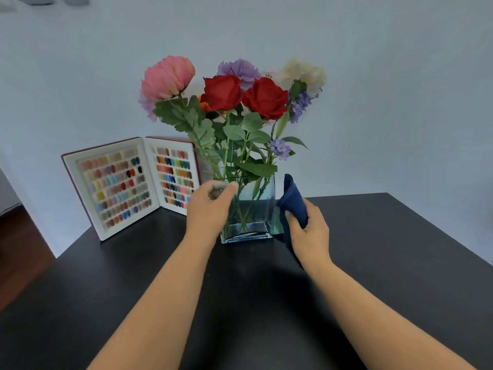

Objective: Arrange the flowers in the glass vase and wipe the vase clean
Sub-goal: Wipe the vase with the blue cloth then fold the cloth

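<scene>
Glass vase [256, 209] stood upright on the dark surface [373, 263] – flowers [240, 97] in it, stems in water. My left hand [209, 209] gripped the vase's left edge near the rim. My right hand [310, 231] held a bunched blue cloth [293, 198] in a closed grip, against the vase's right side. Open swatch book [128, 182] stood behind, to the left.
</scene>
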Tool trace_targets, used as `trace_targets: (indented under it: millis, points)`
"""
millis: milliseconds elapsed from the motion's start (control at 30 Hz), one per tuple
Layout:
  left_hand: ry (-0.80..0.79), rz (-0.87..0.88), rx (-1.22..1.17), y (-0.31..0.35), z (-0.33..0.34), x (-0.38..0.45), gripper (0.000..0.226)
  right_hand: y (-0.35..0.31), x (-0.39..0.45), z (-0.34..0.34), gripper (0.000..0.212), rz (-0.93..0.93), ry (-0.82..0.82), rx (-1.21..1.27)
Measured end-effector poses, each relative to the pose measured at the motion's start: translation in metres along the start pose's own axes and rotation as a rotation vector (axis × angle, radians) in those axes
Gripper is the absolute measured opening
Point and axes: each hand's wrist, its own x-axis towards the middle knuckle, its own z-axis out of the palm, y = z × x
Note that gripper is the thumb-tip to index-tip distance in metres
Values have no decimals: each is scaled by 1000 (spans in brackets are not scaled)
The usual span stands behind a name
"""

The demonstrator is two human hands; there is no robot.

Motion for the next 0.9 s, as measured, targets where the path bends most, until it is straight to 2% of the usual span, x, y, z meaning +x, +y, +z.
trace_targets:
  millis: [100, 200, 400, 467, 567, 733, 833, 900]
  points:
    - [88, -105, -120, -34, -11, 35, 11, 7, 8, 17, 43, -97, 67, -115]
    - [23, -181, -160, -57, -8, 58, 37, 12, 12, 46, 55, -173, 109, -222]
    - [-188, -202, -262, -62, -3, 79, 97, 25, 13, 89, 75, -367, 97, -382]
    - [-234, -204, -293, -64, -3, 85, 105, 30, 15, 89, 77, -411, 91, -402]
    - [-279, -179, -313, -70, -1, 87, 105, 31, 21, 86, 74, -465, 66, -433]
    - [-235, -192, -395, -78, 7, 88, 95, 20, 27, 96, 58, -667, -19, -511]
    - [-218, -212, -435, -81, 9, 92, 75, 15, 22, 110, 54, -785, -91, -637]
    - [-235, -212, -419, -80, 8, 93, 45, 20, 17, 113, 55, -876, -165, -699]
